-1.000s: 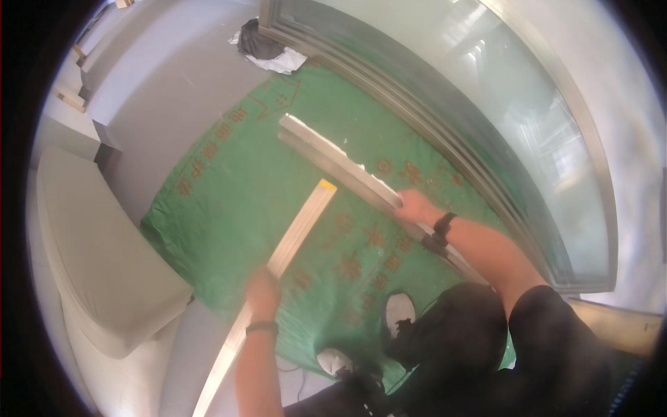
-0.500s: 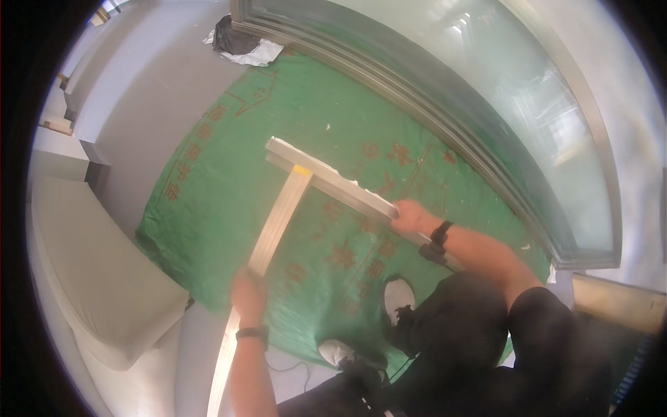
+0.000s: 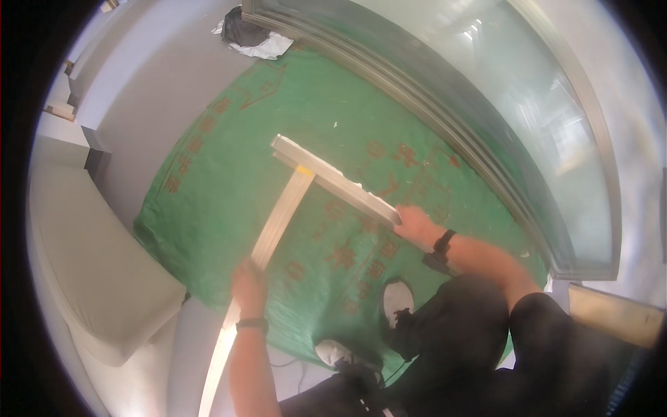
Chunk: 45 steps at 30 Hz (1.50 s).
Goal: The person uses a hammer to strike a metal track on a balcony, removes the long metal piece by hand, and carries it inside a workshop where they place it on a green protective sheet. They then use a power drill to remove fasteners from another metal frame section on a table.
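My left hand (image 3: 249, 286) is closed around a long pale wooden strip (image 3: 281, 217), which runs from the lower left up toward the middle. A yellow patch (image 3: 303, 170) marks the strip's far end, which meets the side of a whitish-grey channel-like bar (image 3: 351, 192). The two pieces form a T shape; whether they are fastened cannot be seen. Gripped near its right end, the bar is in my right hand (image 3: 415, 225). Ragged white bits show along the bar's upper edge. A dark object (image 3: 436, 263) sits below my right wrist, partly hidden.
Green sheeting (image 3: 215, 181) with red printing covers the floor under my shoes (image 3: 398, 303). A sliding glass door frame (image 3: 445, 132) borders it on the right. Pale covered furniture (image 3: 104, 257) stands at left. Black and white wrapping (image 3: 250, 38) lies at the far end.
The view has shifted slightly. Both hands keep their grips, and the strip and bar stay in nearly the same T arrangement.
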{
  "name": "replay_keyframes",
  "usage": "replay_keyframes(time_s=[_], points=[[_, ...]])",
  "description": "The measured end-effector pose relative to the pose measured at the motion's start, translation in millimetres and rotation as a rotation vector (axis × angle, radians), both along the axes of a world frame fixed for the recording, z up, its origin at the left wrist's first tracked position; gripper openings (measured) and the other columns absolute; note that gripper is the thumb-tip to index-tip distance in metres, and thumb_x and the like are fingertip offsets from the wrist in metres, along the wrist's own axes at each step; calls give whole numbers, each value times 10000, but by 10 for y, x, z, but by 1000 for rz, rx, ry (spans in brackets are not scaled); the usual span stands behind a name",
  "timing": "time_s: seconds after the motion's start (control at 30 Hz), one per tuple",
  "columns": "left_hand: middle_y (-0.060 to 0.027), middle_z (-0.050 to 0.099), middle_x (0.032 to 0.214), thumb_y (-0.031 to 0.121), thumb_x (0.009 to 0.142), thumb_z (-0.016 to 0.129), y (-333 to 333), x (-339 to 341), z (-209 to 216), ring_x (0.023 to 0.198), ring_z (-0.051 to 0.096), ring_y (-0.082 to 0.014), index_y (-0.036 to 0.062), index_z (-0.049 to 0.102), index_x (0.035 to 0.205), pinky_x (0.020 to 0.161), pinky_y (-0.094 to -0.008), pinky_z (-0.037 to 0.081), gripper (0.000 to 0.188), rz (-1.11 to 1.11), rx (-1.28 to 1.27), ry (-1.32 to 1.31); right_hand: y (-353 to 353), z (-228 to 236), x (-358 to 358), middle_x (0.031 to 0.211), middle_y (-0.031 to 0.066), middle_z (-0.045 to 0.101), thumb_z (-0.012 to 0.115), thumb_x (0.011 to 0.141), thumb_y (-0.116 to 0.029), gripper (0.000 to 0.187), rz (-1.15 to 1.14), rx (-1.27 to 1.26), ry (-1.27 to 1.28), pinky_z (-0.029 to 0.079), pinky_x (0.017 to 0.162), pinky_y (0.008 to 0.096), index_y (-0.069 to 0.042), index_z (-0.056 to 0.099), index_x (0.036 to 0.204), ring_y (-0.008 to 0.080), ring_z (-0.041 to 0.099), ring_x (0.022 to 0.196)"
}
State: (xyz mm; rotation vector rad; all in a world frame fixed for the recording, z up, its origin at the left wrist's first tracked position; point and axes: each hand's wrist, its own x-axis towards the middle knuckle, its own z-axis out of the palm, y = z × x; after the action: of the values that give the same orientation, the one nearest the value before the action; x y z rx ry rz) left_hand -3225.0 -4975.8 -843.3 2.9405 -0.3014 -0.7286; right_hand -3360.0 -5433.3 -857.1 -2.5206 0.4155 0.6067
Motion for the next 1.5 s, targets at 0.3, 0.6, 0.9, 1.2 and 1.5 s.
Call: replay_keyframes(time_s=[0.3, 0.6, 0.9, 1.2, 1.5], points=[[-168, 569, 1256, 226, 786, 803, -352, 223, -178, 1166, 547, -393, 75, 358, 1489, 939, -477, 512, 846, 22, 5, -42, 65, 254, 1033, 1333, 303, 570, 815, 704, -498, 954, -29, 203, -134, 445, 1065, 429, 86, 476, 1378, 406, 560, 1249], [-153, 602, 1153, 228, 782, 805, -687, 436, -242, 1076, 603, -368, 56, 495, 1269, 866, -464, 549, 602, 76, -8, -21, 787, -118, 2475, 1077, 236, 702, 859, 622, -617, 845, -115, 402, -40, 516, 913, 409, 51, 669, 1104, 361, 673, 1017], [-131, 605, 1104, 199, 777, 805, -683, 448, -297, 1034, 611, -360, 58, 537, 1134, 845, -456, 549, 468, 43, -42, -104, 851, -284, 2432, 1085, 246, 699, 852, 624, -629, 863, -184, 280, -59, 521, 910, 416, 54, 660, 1116, 368, 676, 1014], [-178, 631, 1048, 187, 764, 797, -506, 437, -398, 972, 629, -400, 34, 561, 1068, 829, -483, 538, 414, -26, -35, -183, 785, -153, 2392, 1103, 234, 690, 849, 655, -509, 730, -165, 412, -25, 525, 912, 420, 1, 661, 1143, 379, 669, 1022], [-208, 631, 967, 188, 742, 821, -500, 343, 33, 918, 620, -432, -2, 575, 1000, 799, -482, 512, 404, -16, -98, -186, 386, -15, 2124, 1468, 305, 461, 786, 684, -595, 1085, -360, 822, 177, 385, 1136, 397, 83, 436, 1455, 402, 470, 1357]])
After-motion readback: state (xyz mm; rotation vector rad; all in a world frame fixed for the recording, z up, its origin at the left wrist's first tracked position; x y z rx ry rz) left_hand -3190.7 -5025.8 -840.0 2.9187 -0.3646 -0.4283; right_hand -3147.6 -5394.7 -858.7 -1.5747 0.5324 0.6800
